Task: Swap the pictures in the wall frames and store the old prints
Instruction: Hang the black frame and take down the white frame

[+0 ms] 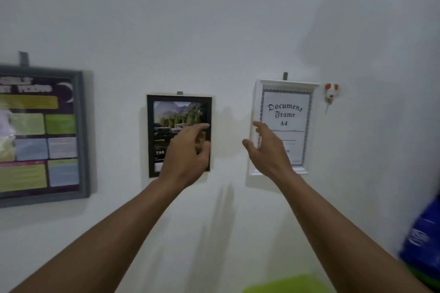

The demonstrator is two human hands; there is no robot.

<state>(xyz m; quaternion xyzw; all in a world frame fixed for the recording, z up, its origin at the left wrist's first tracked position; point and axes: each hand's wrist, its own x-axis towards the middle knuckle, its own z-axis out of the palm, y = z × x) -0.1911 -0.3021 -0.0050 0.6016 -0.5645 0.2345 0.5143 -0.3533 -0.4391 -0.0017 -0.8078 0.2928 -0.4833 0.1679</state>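
Directly behind left hand (188, 150), black frame (150, 126).

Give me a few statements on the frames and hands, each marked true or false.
1. Three frames hang on the wall: a grey frame, a black frame and a white frame. True.
2. The white frame holds a landscape print. False: its sheet reads "Document Frame A4"; the landscape is in the black frame.
3. The left hand is in front of the black frame. True.
4. The right hand is at the grey frame. False: it is at the white frame's left edge.
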